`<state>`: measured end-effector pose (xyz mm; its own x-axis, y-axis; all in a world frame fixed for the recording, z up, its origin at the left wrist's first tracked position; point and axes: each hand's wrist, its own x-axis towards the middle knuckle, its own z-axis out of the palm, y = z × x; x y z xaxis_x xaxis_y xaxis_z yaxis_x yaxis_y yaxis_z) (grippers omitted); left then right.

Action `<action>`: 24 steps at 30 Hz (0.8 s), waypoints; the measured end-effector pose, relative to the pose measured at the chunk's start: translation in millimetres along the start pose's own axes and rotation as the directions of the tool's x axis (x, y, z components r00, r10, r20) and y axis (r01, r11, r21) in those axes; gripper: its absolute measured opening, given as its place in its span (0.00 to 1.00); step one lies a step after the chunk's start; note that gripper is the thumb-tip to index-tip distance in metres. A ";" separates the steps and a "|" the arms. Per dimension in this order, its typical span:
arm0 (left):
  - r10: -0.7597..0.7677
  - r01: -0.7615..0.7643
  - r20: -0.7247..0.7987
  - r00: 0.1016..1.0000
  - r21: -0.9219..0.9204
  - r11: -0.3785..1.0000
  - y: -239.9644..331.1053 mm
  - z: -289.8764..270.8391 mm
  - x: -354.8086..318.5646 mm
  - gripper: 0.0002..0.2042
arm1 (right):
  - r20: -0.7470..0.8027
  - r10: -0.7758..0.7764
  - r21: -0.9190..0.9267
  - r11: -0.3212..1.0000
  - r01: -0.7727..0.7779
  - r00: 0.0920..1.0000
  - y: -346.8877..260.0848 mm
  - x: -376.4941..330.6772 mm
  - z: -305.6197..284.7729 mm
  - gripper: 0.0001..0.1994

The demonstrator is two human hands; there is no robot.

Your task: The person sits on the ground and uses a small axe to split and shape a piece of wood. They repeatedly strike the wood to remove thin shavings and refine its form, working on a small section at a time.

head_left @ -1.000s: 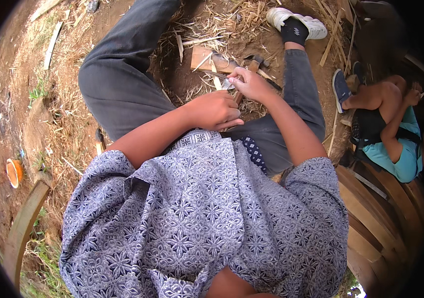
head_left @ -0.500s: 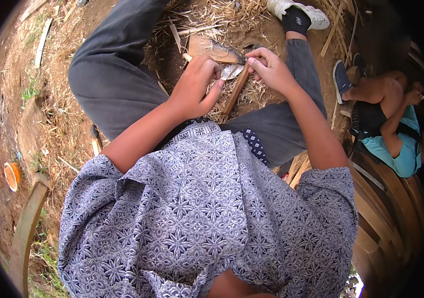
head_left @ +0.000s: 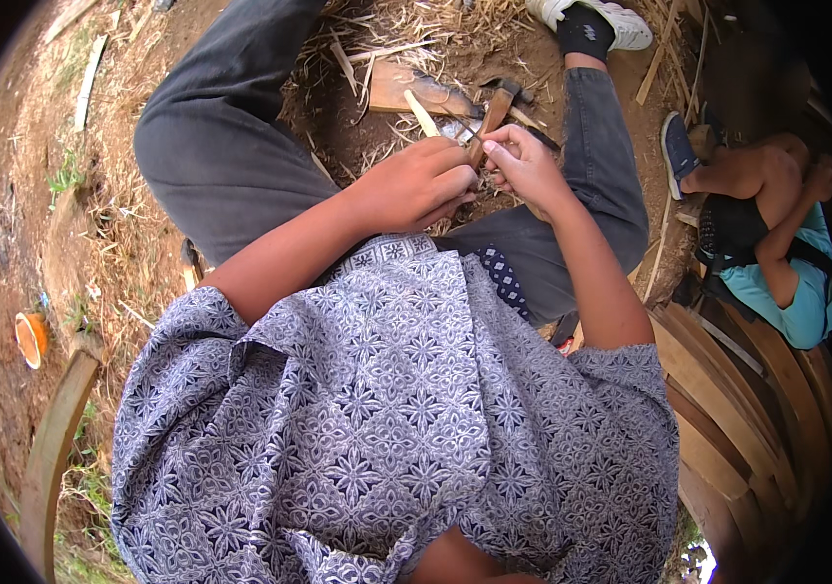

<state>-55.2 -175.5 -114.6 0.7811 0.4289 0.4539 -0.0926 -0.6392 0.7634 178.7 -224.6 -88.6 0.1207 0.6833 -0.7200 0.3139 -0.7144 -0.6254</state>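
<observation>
My left hand (head_left: 423, 185) is closed, fingers curled inward, and a pale wooden stick (head_left: 422, 114) juts out past its knuckles. Just to the right, my right hand (head_left: 525, 167) pinches a thin dark strip (head_left: 467, 128) between thumb and fingers. The two hands nearly touch in front of my lap. Behind them lies a hammer (head_left: 499, 102) with a dark head and brown wooden handle, whose lower end is hidden by my hands. Beside it rest a flat wooden board (head_left: 391, 86) with a darkened edge and a crumpled whitish scrap (head_left: 455, 129).
Wood shavings (head_left: 416, 34) cover the dirt between my bent legs. Curved wooden planks (head_left: 727, 409) are stacked at the right, near a seated person (head_left: 776, 224) in turquoise. At the left are an orange bowl-like object (head_left: 30, 340) and a curved plank (head_left: 55, 448).
My left hand has moved right, close to my right hand, and the pale stick now shows more. My right hand has come slightly down and nearer, uncovering the hammer head.
</observation>
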 end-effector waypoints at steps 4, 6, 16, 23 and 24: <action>0.040 -0.039 -0.034 0.999 0.018 0.999 1.2 1.2 0.0 0.10 | 0.118 -0.084 -0.185 0.977 0.105 0.989 -15.8 18.9 -0.4 0.12; 0.042 -0.040 -0.057 0.997 0.023 0.999 1.5 3.5 0.9 0.09 | 0.201 -0.098 -0.311 0.937 0.158 0.975 -17.1 36.6 -8.7 0.12; -0.016 0.018 -0.104 0.994 0.013 1.000 7.9 8.7 -5.2 0.06 | 0.308 -0.042 -0.424 0.888 0.177 0.950 -51.8 44.0 -12.8 0.13; 0.012 0.004 -0.213 0.977 0.075 0.997 13.2 6.8 -1.0 0.11 | 0.269 -0.313 -0.396 0.826 0.401 0.911 -15.7 77.1 -3.1 0.14; 0.036 -0.020 -0.211 0.977 0.077 0.997 13.0 7.3 0.7 0.11 | 0.227 -0.271 -0.381 0.859 0.341 0.936 -11.7 84.3 2.9 0.14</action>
<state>-51.3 -188.2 -107.7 0.6290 0.5306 0.5682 -0.0608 -0.6950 0.7164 182.5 -159.1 -142.8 -0.1857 0.7987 -0.5724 0.6694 -0.3236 -0.6687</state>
